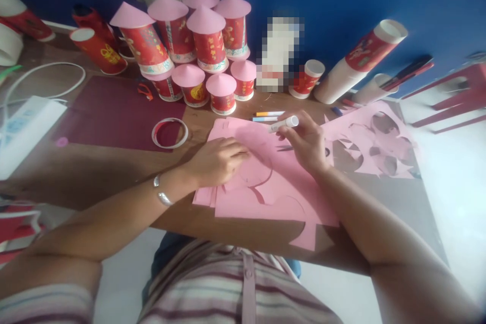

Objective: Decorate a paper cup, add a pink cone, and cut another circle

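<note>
My right hand [309,144] pinches a thick white marker [284,124] above the pink paper, its round end facing up and to the right. Under this hand lie scissors [285,148], their blades showing on the left and a dark handle on the right. My left hand [224,162] rests with bent fingers on the pink paper [266,210], beside a round cut shape [256,172]; its fingertips are partly hidden. The paper lies in stacked sheets with curved cuts along the front. Just behind are two slim markers [269,114], orange and light blue.
Several red paper lanterns [208,50] with pink cone tops stand at the back. A tape roll [169,133] sits on dark red sheets [114,111]. Pink scraps [374,144] with round holes lie right. A tall tube [359,63] leans near a pen cup [375,88].
</note>
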Motion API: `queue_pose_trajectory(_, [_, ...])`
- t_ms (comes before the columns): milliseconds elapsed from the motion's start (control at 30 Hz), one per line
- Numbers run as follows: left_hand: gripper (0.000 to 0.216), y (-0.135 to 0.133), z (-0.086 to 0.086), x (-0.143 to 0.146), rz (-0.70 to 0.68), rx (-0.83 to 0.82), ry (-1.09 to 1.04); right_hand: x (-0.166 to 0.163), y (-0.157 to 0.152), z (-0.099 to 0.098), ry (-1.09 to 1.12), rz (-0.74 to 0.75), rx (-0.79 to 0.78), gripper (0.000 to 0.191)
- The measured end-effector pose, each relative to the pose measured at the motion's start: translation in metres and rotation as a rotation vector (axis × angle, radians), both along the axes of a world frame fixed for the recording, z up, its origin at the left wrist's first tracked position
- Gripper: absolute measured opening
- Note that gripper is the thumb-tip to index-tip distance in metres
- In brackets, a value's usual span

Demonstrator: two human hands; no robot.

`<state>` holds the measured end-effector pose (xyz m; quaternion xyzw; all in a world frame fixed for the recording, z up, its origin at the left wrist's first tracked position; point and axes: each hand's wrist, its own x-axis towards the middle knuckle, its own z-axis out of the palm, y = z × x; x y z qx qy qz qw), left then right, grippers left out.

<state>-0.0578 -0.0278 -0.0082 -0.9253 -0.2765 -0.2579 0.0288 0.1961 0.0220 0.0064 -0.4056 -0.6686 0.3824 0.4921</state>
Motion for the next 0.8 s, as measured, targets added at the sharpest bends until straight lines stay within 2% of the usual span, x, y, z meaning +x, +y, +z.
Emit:
queue_pose_trajectory(200, [0.020, -0.002, -0.004, 0.007, 0.050, 0.033, 0.072, -0.004, -0.007, 0.001, -0.324, -0.010, 0.193, 0.017])
queue_pose_trajectory(400, [0.018, -0.003, -0.004, 0.008, 0.089, -0.012, 0.080, -0.012, -0.006, -0.005, -0.446, 0.077, 0.359, 0.015])
queue_pose_trajectory(800, [0.019, -0.001, -0.003, 0.006, 0.062, -0.096, 0.114, -0.019, -0.004, -0.008, -0.512, 0.162, 0.388, 0.012])
